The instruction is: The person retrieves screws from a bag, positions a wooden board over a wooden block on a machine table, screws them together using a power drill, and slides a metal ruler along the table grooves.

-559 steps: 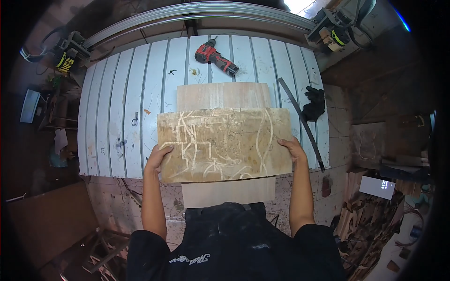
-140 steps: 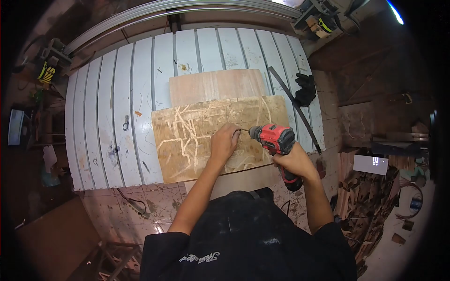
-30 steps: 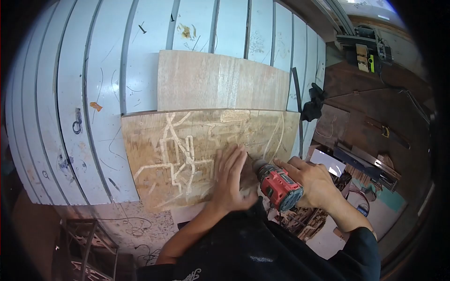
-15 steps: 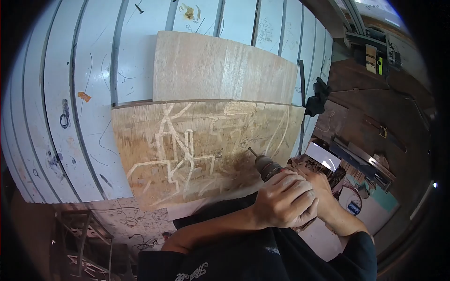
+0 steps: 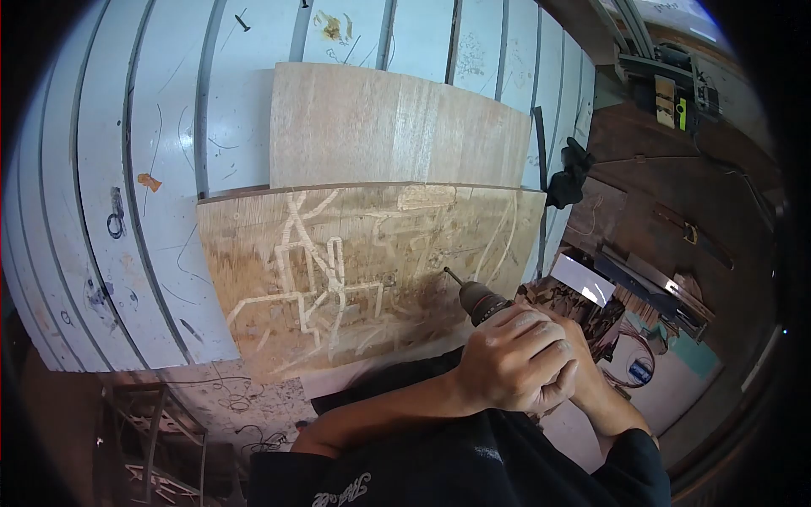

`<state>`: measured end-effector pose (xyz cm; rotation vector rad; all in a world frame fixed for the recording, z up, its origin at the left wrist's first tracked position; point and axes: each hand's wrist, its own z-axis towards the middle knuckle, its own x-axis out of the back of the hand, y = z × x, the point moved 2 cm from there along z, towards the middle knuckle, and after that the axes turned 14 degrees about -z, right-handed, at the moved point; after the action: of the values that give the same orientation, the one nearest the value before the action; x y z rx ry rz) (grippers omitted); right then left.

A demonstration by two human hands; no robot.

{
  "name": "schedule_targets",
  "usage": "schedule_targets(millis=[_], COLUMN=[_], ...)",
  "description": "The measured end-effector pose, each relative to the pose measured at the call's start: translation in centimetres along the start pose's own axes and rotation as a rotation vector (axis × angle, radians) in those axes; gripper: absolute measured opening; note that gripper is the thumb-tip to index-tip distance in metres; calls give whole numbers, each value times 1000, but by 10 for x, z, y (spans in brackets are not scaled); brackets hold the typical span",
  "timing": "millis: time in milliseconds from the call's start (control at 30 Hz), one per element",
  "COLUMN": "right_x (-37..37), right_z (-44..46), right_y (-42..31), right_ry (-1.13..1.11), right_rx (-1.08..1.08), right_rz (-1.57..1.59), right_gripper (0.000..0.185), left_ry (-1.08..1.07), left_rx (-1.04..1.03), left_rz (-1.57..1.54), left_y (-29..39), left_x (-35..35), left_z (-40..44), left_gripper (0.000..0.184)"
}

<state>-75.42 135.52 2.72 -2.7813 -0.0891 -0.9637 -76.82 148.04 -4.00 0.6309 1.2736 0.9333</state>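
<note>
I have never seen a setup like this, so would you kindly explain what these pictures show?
There is no robot here: a person works bare-handed, and every picture comes from one camera worn on the head, looking forward and down. The left hand and right hand are closed together around a drill, the left one hiding much of the other. The bit points at a grooved wooden board; whether it touches is hard to tell. A paler board shows beyond, above a slatted table. Near the table's right edge lie a dark strip and a black glove.
</note>
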Motion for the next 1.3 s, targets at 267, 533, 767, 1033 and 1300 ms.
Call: schedule_targets(millis=[267,533,767,1033,1300], right_x=[-1,3,-5,-1,-30], right_z=[-4,-7,-25,-9,-22], right_y=[1,-2,1,-4,6], right_ry=[70,55,244,-53,-304], right_rx=[40,-8,-98,-102,-353], right_rz=[67,58,82,130,12], right_gripper=[41,40,59,50,44], left_ry=[-9,-16,-45,-138,-214], left_rx=[4,-5,5,66,94], left_rz=[2,11,4,-72,-177], left_y=[3,5,7,3,-9], left_x=[-3,-4,0,3,8], left_z=[1,1,6,6,7], left_gripper=[9,10,10,13,20])
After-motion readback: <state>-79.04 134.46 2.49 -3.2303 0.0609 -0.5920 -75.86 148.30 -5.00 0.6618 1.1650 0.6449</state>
